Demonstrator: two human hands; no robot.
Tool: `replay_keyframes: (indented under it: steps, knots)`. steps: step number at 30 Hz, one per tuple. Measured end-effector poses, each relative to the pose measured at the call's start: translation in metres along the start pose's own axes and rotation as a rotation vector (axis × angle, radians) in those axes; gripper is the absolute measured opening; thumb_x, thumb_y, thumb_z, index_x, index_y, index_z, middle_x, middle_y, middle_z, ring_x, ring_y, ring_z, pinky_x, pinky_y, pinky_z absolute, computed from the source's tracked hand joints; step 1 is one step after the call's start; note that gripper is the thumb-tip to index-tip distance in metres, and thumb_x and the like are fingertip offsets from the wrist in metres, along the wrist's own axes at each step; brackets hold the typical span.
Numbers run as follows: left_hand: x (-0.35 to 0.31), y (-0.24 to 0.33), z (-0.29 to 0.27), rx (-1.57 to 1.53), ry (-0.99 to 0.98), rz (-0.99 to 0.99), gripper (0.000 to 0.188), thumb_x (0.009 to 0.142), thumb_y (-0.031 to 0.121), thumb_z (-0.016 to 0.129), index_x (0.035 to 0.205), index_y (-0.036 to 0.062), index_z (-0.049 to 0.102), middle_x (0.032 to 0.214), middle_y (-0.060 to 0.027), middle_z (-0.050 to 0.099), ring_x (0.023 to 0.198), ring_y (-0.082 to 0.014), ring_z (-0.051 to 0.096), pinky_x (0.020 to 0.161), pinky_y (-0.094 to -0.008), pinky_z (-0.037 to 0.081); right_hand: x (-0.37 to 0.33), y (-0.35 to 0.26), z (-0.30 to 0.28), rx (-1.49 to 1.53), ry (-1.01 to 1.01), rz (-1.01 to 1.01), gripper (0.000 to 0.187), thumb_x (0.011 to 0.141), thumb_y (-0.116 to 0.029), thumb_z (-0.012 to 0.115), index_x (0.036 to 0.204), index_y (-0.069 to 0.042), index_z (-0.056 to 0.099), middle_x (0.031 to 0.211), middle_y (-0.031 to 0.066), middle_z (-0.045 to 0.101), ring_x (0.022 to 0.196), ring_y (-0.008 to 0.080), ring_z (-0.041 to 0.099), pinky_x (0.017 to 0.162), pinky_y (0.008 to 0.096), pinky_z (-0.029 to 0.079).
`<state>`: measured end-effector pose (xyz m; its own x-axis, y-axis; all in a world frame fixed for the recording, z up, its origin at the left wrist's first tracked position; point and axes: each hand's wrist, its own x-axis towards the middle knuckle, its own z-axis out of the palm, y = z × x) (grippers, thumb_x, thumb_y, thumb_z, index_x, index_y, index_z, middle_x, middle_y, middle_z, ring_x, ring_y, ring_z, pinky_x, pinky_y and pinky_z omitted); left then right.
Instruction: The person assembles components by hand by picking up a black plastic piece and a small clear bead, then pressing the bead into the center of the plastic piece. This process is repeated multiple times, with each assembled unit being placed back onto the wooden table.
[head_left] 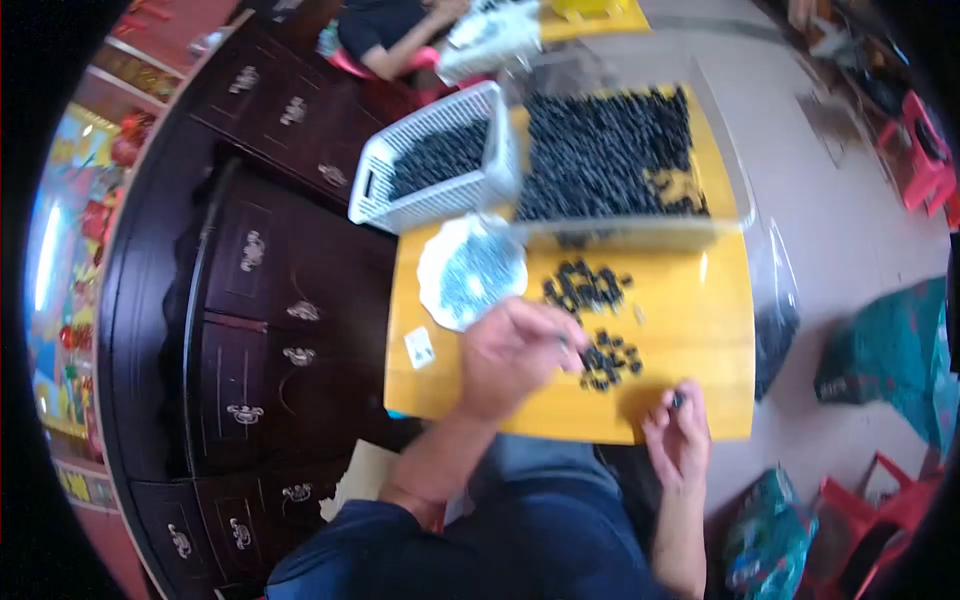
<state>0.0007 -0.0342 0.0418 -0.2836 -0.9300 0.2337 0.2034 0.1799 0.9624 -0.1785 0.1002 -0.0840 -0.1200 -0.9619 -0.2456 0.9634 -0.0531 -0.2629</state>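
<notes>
My left hand point(515, 350) is over the yellow table between the plate and the loose black pieces. Its fingers are pinched together, and what lies between the tips is too small and blurred to name. At the table's near right edge my right hand point(682, 430) is turned partly palm up, holding a small black piece point(678, 400) between thumb and fingers. Small black pieces lie on the tabletop in a nearer group point(610, 362) and a farther group point(585, 287). A white scalloped plate point(432, 262) holds many tiny pale blue, shiny pieces, partly behind my left hand.
A clear bin point(620, 232) full of black pieces stands at the back, beside a white basket point(420, 212) of the same. A white card point(419, 347) lies left. Dark wooden drawers point(260, 250) line the left; green bags point(890, 355) and red stools are right. Another person point(385, 35) sits beyond.
</notes>
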Motion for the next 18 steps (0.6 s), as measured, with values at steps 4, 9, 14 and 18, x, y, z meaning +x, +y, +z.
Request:
replay_keyframes:
  steps: [4, 9, 14, 18]
  knots:
    - [-0.017, -0.002, -0.002, -0.234, -0.233, 0.045, 0.019, 0.087, -0.011, 0.054, 0.104, -0.0031, 0.054, 0.096, -0.0177, 0.066, 0.08, -0.0173, 0.066, 0.071, -0.0282, 0.055, -0.005, 0.004, 0.004, -0.012, 0.014, 0.028, 0.021, 0.095, -0.015, 0.066, 0.114, -0.011, 0.059, 0.101, 0.009, 0.067, 0.081, 0.0159, 0.06, 0.076, 0.0309, 0.048]
    - [-0.02, 0.001, -0.004, -0.145, -0.222, -0.151, 0.035, 0.089, -0.007, 0.057, 0.124, -0.0063, 0.057, 0.096, -0.0118, 0.067, 0.082, -0.0115, 0.065, 0.072, -0.0246, 0.053, -0.003, 0.007, 0.007, -0.111, -0.031, 0.087, 0.023, 0.096, -0.018, 0.065, 0.117, -0.011, 0.057, 0.102, 0.0067, 0.065, 0.08, 0.0145, 0.061, 0.075, 0.0323, 0.053]
    - [-0.019, -0.009, -0.006, 0.118, -0.281, -0.172, 0.019, 0.091, -0.005, 0.059, 0.11, -0.0065, 0.063, 0.103, -0.0128, 0.071, 0.088, -0.0146, 0.068, 0.08, -0.0275, 0.054, 0.008, 0.008, 0.011, -0.147, 0.065, 0.094, 0.023, 0.095, -0.016, 0.066, 0.115, -0.011, 0.058, 0.101, 0.0078, 0.065, 0.079, 0.0148, 0.061, 0.073, 0.0305, 0.052]
    - [-0.023, -0.02, 0.0, 0.207, -0.283, -0.139, 0.017, 0.089, -0.008, 0.062, 0.106, -0.0075, 0.064, 0.104, -0.0137, 0.072, 0.091, -0.0165, 0.069, 0.084, -0.0268, 0.055, 0.011, 0.007, 0.014, -0.151, -0.016, 0.119, 0.023, 0.094, -0.018, 0.068, 0.113, -0.008, 0.059, 0.1, 0.0085, 0.066, 0.083, 0.0152, 0.062, 0.075, 0.0281, 0.051]
